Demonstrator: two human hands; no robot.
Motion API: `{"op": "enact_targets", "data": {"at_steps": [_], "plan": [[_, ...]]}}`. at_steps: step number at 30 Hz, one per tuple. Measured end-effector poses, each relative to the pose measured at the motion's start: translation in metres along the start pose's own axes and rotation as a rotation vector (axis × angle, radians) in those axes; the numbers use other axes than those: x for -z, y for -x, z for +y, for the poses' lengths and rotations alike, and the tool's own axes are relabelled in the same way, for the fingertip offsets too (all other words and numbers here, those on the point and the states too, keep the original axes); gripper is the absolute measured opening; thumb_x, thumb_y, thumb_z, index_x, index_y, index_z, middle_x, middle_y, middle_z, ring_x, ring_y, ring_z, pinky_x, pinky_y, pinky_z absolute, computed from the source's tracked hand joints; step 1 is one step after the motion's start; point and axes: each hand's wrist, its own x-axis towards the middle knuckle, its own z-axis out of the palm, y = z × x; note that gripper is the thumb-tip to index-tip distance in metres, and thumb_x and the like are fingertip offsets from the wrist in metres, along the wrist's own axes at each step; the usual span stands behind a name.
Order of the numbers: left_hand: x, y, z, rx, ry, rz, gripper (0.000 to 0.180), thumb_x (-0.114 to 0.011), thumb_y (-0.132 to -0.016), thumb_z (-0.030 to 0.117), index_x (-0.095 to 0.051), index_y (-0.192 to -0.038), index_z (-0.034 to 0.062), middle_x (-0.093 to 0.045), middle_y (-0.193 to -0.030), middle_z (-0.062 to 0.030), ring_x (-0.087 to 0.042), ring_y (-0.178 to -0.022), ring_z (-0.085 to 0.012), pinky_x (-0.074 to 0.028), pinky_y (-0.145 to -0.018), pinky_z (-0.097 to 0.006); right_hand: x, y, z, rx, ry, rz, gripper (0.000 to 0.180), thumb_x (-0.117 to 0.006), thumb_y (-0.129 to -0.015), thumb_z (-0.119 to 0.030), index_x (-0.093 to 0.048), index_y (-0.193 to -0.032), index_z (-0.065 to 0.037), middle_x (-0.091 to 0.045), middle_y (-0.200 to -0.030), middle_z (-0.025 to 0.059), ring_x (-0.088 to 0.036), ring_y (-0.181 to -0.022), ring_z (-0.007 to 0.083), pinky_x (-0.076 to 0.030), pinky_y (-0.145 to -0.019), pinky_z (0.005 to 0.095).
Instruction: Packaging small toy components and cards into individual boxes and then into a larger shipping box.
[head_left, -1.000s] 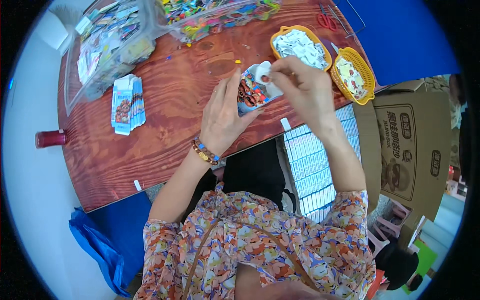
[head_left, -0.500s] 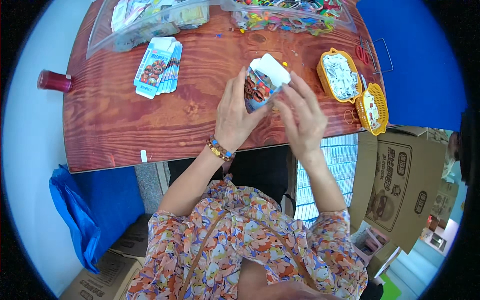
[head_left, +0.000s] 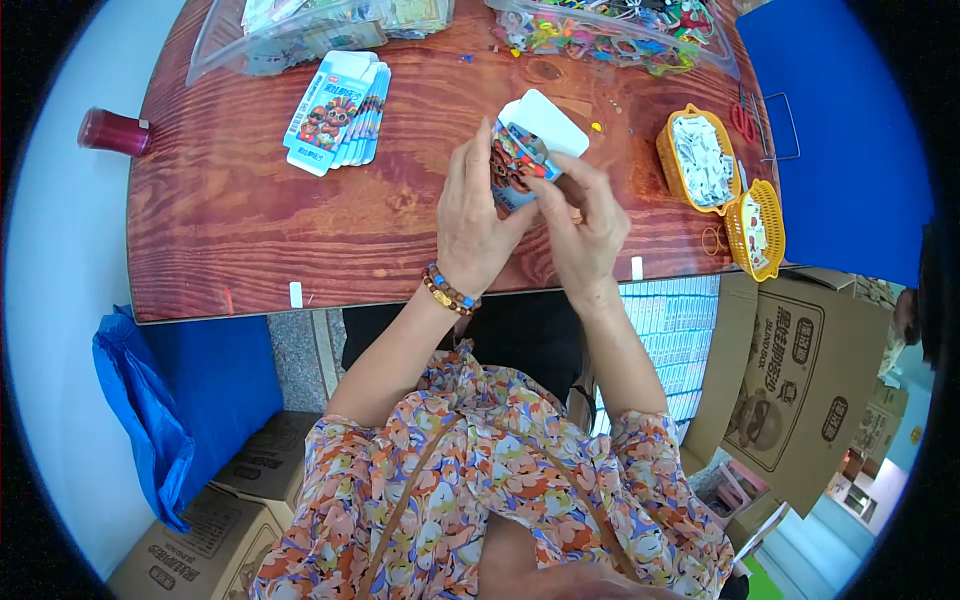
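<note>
My left hand (head_left: 468,215) is closed around a small printed carton (head_left: 508,178) above the table's middle. The carton is blue with brown cartoon figures, and its white end flaps stand up at the far end. My right hand (head_left: 588,220) has its thumb and fingers pinched at the carton's right edge, by the opening. What lies inside the carton is hidden. Left of the hands, a fanned stack of flattened cartons (head_left: 335,115) in the same print rests on the table.
Clear bins of packets (head_left: 330,40) and colourful small items (head_left: 610,45) stand at the back. Two yellow baskets (head_left: 690,160) hold small white packets and cards at the right, near red-handled scissors (head_left: 742,122). A red jar (head_left: 115,132) is at the left edge of the wooden table (head_left: 240,240).
My right hand has come in closer to the carton, its fingers now pinched at the edge. The view has shifted a little, so the tabletop things appear higher and further right.
</note>
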Motion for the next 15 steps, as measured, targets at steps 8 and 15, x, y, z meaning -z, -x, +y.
{"op": "enact_targets", "data": {"at_steps": [8, 15], "plan": [[0.035, -0.004, -0.004, 0.091, 0.549, -0.119, 0.052, -0.073, -0.086, 0.007, -0.054, -0.134, 0.0026, -0.064, -0.116, -0.0148, -0.065, -0.103, -0.0251, -0.052, -0.086, -0.035, 0.039, -0.024, 0.001, -0.230, -0.588, -0.269, 0.023, -0.065, -0.092, 0.001, -0.062, -0.115, 0.003, -0.069, -0.108, 0.0082, -0.066, -0.095, 0.0128, -0.054, -0.085, 0.0261], [0.062, -0.007, -0.004, 0.218, 0.742, -0.395, 0.039, -0.070, -0.087, 0.001, -0.060, -0.124, 0.0048, -0.059, -0.102, -0.0058, -0.066, -0.097, -0.0160, -0.055, -0.083, -0.028, 0.042, -0.031, 0.009, -0.099, -0.535, -0.462, 0.026, -0.067, -0.090, 0.000, -0.062, -0.116, 0.002, -0.062, -0.120, 0.0111, -0.064, -0.102, 0.0151, -0.054, -0.087, 0.0288]]}}
